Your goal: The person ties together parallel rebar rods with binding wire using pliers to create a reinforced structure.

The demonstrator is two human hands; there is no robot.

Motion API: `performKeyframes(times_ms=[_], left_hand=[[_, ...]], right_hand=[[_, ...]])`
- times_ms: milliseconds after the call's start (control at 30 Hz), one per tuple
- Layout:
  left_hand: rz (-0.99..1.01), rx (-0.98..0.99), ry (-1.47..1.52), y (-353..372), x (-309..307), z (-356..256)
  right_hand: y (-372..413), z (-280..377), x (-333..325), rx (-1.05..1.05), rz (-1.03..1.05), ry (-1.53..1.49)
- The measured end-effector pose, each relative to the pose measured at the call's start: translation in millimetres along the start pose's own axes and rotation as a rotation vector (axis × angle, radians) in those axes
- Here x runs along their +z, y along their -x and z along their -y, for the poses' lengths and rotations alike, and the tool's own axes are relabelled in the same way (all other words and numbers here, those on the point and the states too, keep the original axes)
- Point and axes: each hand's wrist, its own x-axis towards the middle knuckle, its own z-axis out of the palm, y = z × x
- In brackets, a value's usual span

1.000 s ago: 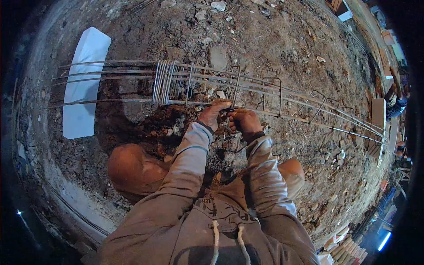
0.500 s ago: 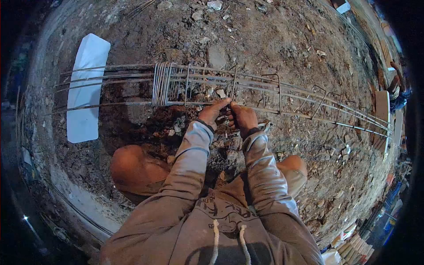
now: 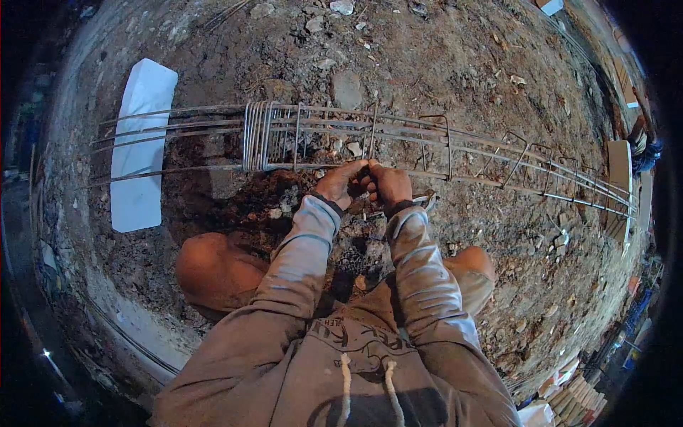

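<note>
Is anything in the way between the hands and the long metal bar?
No, nothing visible is. The left hand and right hand meet at the near metal bar, beside a wire loop. The bunched loops are off to the left.

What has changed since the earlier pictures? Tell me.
The bare right hand has tipped upward, rising beside the fingertips of the bare left hand. No new hold or release shows clearly. The long grey steel-bar cage and white rectangular block stay put.
</note>
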Motion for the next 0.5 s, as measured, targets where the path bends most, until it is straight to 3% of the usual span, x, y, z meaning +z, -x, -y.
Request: performKeyframes(times_ms=[167,267,300,333,367,400,467,500], left_hand=[[-0.068,0.014,0.03,-2,-7,10],[0.068,0.043,0.064,0,-4,9],[-0.062,0.031,0.041,1,0,9],[-0.192,0.021,0.019,5,6,5],[-0.189,0.025,0.024,9,13,1],[-0.181,0.043,0.01,14,19,-4],[-0.164,0.057,0.008,14,20,-2],[-0.157,0.172,-0.043,10,16,3]], right_hand=[[-8,-7,8,-0.007,-0.034,0.008],[4,7,1,0.089,0.071,-0.016],[4,7,-3,0.089,0.071,-0.012],[3,5,-9,-0.219,0.182,0.376],[3,3,-14,-0.529,0.291,0.763],[5,2,-17,-0.531,0.291,0.77],[10,-2,-25,-0.207,0.445,0.209],[8,-5,-28,-0.205,0.438,0.22]])
